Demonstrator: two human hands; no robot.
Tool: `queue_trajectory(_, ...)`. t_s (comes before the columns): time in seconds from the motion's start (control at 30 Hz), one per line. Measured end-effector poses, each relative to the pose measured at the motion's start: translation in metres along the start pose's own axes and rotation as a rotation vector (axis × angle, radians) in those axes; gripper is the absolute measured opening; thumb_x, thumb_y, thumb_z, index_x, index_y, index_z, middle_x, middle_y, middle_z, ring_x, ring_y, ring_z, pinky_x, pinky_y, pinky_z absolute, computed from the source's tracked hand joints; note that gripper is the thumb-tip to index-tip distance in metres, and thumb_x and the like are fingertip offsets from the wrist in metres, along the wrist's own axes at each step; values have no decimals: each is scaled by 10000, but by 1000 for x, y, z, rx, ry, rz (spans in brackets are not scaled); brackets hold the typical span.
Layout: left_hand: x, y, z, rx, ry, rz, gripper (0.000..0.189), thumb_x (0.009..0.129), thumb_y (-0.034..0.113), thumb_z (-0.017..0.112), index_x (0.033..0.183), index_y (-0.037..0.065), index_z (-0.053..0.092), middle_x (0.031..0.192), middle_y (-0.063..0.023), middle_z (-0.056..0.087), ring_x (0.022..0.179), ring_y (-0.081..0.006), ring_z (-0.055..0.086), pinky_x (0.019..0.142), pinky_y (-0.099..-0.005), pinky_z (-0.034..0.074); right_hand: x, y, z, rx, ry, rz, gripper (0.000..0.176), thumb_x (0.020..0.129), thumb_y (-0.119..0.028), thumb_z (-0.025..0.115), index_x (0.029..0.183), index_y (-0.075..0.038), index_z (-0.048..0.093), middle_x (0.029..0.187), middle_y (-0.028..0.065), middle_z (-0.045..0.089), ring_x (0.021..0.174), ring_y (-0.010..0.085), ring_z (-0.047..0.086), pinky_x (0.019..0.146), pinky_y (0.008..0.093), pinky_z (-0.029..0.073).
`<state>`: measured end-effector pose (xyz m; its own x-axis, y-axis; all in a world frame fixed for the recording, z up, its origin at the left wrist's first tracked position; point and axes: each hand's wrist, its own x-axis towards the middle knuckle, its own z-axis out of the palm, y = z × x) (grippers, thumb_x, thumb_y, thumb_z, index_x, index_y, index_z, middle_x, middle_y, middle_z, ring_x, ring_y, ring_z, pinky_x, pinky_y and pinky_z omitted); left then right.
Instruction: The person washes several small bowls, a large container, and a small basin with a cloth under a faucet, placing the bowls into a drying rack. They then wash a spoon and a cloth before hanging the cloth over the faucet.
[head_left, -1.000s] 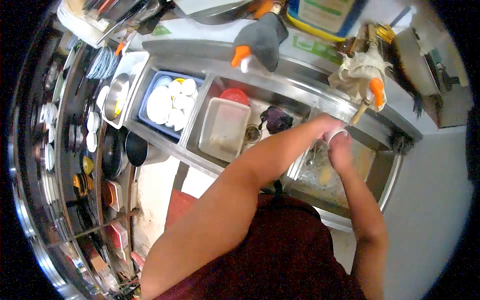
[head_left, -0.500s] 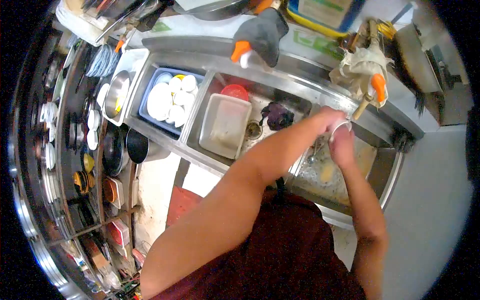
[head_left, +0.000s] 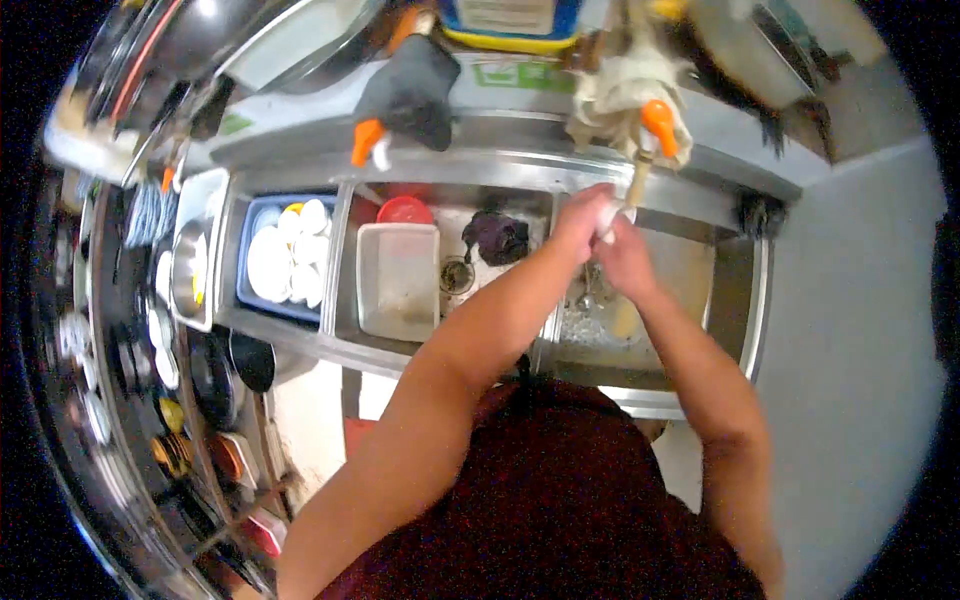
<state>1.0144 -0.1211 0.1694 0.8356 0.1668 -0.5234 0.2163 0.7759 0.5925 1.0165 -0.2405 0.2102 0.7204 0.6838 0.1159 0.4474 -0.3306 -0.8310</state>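
Over the right-hand sink basin, my left hand [head_left: 581, 226] is closed around a small white bowl [head_left: 609, 214], mostly covered by fingers. My right hand [head_left: 626, 262] is pressed against the same bowl from the other side. Just above them, a wooden-looking spout [head_left: 638, 186] comes down from a cloth-wrapped tap [head_left: 630, 95] with an orange handle. Below my hands, the basin [head_left: 676, 364] holds cloudy water with some froth and a yellowish patch.
The middle basin has a pale rectangular tub [head_left: 397, 285], a red round container [head_left: 405, 210] and a dark wet cloth [head_left: 497, 238]. A blue tub [head_left: 243, 262] of white dishes [head_left: 270, 262] stands further left. A second tap [head_left: 408, 92] hangs above. Crowded shelves [head_left: 190, 420] line the left.
The view has turned, so the sinks sit further left and straighter. Both hands still hold the bowl, which is now tilted so its round rim no longer shows.
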Motion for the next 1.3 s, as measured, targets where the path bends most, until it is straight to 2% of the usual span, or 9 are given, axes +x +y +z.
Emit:
queue_trajectory(0.1, -35, 26, 8, 283, 38, -280, 266, 813, 234, 642, 955, 10, 623, 788, -82, 631, 681, -202, 609, 626, -345, 503, -17, 16, -14, -721, -277, -444, 316, 662, -14, 560, 977, -42, 574, 949, 188, 578, 909, 378, 546, 807, 421, 451)
queue_trajectory(0.33, -34, 25, 7, 216, 113, -166, 292, 849, 273, 599, 1037, 49, 608, 946, -83, 631, 824, -199, 614, 712, -343, 508, -9, -2, 6, -86, 39, 24, 288, 691, -70, 563, 977, -64, 594, 1013, 138, 591, 971, 307, 561, 831, 438, 437)
queue_trajectory(0.4, -32, 30, -3, 335, 76, -280, 288, 852, 288, 596, 1023, 56, 597, 921, -75, 636, 798, -194, 621, 677, -338, 519, -20, 5, -12, -645, -318, -365, 298, 704, -49, 553, 1001, -51, 580, 1021, 150, 587, 986, 329, 550, 851, 427, 431)
queue_trajectory(0.53, -27, 1, -9, 24, 53, 135, 298, 859, 284, 579, 1077, 80, 594, 978, -50, 631, 880, -180, 609, 741, -328, 503, -1, 0, 12, 299, -106, 287, 351, 729, -48, 547, 1075, -97, 581, 1075, 132, 581, 1078, 274, 526, 895, 480, 397)
queue_trajectory(0.67, -25, 23, -15, 439, 80, -375, 287, 851, 282, 589, 1042, 69, 578, 953, -62, 643, 821, -211, 638, 621, -317, 538, -24, 22, -2, -568, -141, -486, 312, 717, -158, 625, 1012, -61, 592, 1069, 171, 594, 1025, 332, 561, 887, 456, 424)
queue_trajectory(0.93, -55, 24, -4, -100, -93, -205, 425, 918, 384, 403, 1102, 34, 560, 1085, -103, 610, 1017, -254, 574, 900, -404, 448, 12, -6, -52, 1103, -184, 567, 333, 778, -115, 683, 1077, -14, 579, 1002, 98, 639, 961, 209, 600, 838, 353, 479)
queue_trajectory(1.07, -36, 0, -17, 253, 227, 170, 260, 906, 236, 506, 1001, 5, 575, 931, -82, 620, 813, -195, 600, 736, -323, 495, 25, 15, -9, 751, 170, 681, 316, 746, -122, 720, 1003, 7, 590, 905, 110, 655, 781, 187, 631, 711, 328, 512)
queue_trajectory(1.2, -19, -4, -47, 202, 68, 479, 282, 946, 253, 461, 908, 4, 589, 820, -66, 614, 681, -160, 589, 640, -288, 489, 20, -23, 18, 25, 274, -369, 243, 825, -243, 564, 990, -74, 622, 923, 140, 651, 776, 344, 636, 698, 408, 512)
queue_trajectory(1.3, -35, 18, -22, 310, 281, 429, 432, 965, 309, 404, 796, -43, 590, 711, -93, 609, 626, -200, 580, 603, -346, 463, 28, -18, 20, -104, 179, -225, 230, 842, -194, 514, 999, -62, 619, 924, 149, 646, 759, 320, 643, 690, 397, 523)
